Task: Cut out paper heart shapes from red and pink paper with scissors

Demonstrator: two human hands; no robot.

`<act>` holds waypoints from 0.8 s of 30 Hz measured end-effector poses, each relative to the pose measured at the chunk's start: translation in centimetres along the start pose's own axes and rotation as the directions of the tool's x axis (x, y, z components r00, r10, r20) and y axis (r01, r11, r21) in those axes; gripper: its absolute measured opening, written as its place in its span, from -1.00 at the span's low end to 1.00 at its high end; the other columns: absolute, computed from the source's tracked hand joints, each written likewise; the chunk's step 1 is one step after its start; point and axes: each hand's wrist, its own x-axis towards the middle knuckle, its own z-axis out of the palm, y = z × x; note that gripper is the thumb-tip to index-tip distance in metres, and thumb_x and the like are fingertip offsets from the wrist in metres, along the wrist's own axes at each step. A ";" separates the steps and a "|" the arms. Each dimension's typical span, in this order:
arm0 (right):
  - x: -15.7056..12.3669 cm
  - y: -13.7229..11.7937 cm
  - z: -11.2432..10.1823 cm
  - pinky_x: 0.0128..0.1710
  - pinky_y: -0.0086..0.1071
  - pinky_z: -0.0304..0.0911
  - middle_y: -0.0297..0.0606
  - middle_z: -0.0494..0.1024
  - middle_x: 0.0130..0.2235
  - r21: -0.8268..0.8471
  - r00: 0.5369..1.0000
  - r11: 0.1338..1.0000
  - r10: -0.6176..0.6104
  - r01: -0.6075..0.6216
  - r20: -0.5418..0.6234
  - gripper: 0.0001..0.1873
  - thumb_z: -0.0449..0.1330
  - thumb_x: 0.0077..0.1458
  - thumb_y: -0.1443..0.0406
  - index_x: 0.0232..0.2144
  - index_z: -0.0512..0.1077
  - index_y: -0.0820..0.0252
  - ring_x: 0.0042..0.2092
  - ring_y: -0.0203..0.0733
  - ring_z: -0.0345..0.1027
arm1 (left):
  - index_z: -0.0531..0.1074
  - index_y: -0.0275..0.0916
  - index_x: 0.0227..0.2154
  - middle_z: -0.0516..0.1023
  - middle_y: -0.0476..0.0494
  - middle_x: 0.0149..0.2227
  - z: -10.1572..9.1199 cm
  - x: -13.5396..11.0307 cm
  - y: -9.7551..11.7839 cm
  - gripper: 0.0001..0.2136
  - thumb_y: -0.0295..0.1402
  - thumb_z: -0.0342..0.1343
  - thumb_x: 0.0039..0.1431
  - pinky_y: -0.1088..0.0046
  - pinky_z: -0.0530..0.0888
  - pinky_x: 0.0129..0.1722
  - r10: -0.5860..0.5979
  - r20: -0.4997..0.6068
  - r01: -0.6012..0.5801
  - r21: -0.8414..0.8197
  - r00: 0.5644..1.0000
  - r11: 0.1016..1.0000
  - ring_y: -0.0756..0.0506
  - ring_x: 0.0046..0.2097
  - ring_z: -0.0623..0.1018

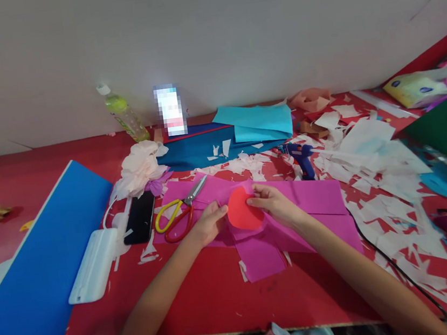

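Observation:
My left hand (210, 222) pinches the left edge of a rounded red paper cutout (244, 211). At the cutout's right edge, my right hand (272, 202) is closed, thumb and finger pressed together on it. The cutout lies over a magenta paper sheet (319, 197) spread across the red table. Whether the sheet's edge is pinched along with the cutout, I cannot tell. Scissors (189, 204) with one yellow and one red handle rest on the magenta paper, just left of my left hand, blades partly apart.
A blue glue gun (301, 158) stands beyond my right hand among white paper scraps (393, 222). To the left lie a black phone (140, 218), a white power bank (95, 267) and a blue board (44, 265). A bottle (125, 114) and a lit phone (170, 110) lean against the wall.

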 end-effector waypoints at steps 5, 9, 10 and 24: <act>0.0 0.6 0.0 -0.43 -0.39 0.20 -0.39 0.43 -0.46 -0.106 0.996 0.993 -0.055 0.048 -0.067 -0.69 0.35 -0.18 0.14 -0.46 0.35 0.16 -0.43 -0.30 0.29 | 0.43 -0.30 -0.29 0.56 -0.13 -0.37 0.2 0.5 -1.0 -0.58 -0.14 0.32 -0.18 0.35 0.45 -0.27 0.059 -0.117 -0.049 0.093 0.991 0.994 -0.13 -0.28 0.55; -0.1 0.8 0.0 -0.48 -0.41 0.14 -0.43 0.36 -0.51 -0.185 0.995 0.981 -0.076 0.063 -0.064 -0.69 0.32 -0.15 0.12 -0.50 0.30 0.17 -0.48 -0.34 0.23 | 0.45 -0.32 -0.37 0.55 -0.07 -0.41 -0.2 0.6 -1.4 -0.69 -0.19 0.28 -0.11 0.43 0.42 -0.34 0.127 -0.173 -0.075 0.276 0.977 0.958 -0.06 -0.37 0.51; -0.1 0.8 0.0 -0.49 -0.41 0.13 -0.42 0.36 -0.51 -0.196 0.995 0.978 -0.076 0.064 -0.057 -0.69 0.31 -0.14 0.12 -0.49 0.31 0.17 -0.48 -0.34 0.23 | 0.45 -0.32 -0.39 0.54 -0.06 -0.42 -0.2 0.5 -1.3 -0.72 -0.20 0.26 -0.09 0.44 0.41 -0.34 0.145 -0.187 -0.079 0.323 0.972 0.943 -0.05 -0.37 0.50; 0.2 2.8 -1.6 -0.46 -0.38 0.07 -0.34 0.40 -0.50 -0.232 0.997 0.971 0.070 -0.064 0.015 -0.69 0.27 -0.04 0.09 -0.50 0.43 0.24 -0.48 -0.33 0.19 | 0.41 -0.27 -0.44 0.50 -0.04 -0.45 -0.2 0.1 -1.0 -0.78 -0.19 0.14 0.03 0.45 0.40 -0.37 0.239 -0.218 -0.059 0.611 0.946 0.789 -0.08 -0.37 0.47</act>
